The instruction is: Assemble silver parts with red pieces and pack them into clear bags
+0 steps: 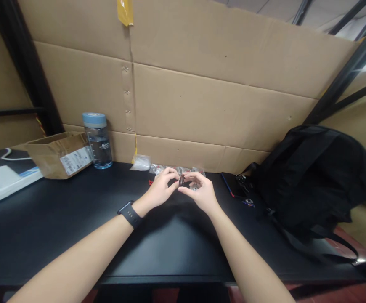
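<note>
Between my two hands, above the black table, is a small dark brown, rounded piece (181, 181), too small to name more closely. My left hand (163, 186) pinches it from the left with thumb and fingers; a dark watch is on that wrist. From the right, the thumb and fingertips of my right hand (200, 190) close on the same piece. A small shiny metal part (194, 188) shows just under the right fingers; whether they touch it I cannot tell. Behind the hands lie clear plastic bags (157, 169), and a bit of red (150, 183) peeks out beside the left hand.
A blue-lidded water bottle (97, 141) and an open cardboard box (57, 155) stand at the left, near a white power strip (12, 187). At the right sits a black backpack (315, 185), with a dark pouch (233, 184) and keys (248, 203) beside it. Cardboard (195, 109) walls the back.
</note>
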`<state>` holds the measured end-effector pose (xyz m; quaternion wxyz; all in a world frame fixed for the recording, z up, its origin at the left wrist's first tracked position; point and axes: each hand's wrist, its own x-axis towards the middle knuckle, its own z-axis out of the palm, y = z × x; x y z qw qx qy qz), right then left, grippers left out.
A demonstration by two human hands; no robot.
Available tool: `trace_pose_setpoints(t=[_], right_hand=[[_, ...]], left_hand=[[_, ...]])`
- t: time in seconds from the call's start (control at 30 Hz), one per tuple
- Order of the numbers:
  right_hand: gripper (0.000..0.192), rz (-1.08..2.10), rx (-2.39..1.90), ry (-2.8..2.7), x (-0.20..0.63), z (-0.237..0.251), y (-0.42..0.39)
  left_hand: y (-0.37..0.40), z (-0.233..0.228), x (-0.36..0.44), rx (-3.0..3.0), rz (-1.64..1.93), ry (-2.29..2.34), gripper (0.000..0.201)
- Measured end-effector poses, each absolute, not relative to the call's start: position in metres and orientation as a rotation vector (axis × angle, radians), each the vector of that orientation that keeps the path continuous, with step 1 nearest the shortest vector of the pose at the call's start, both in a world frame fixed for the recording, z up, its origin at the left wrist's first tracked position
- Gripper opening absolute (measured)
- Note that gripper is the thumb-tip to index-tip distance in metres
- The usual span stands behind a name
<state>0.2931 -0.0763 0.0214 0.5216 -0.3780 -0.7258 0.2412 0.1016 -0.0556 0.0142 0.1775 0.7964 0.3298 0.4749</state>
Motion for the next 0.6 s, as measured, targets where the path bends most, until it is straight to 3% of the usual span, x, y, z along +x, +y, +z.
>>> trace_pose_setpoints(t=[0.6], right_hand=[[0.032,0.959,-0.839,-1.607,0.291,0.017,-0.073]], left_hand=[[-0.077,0.026,0.105,2.596,1.455,1.219,0.013]])
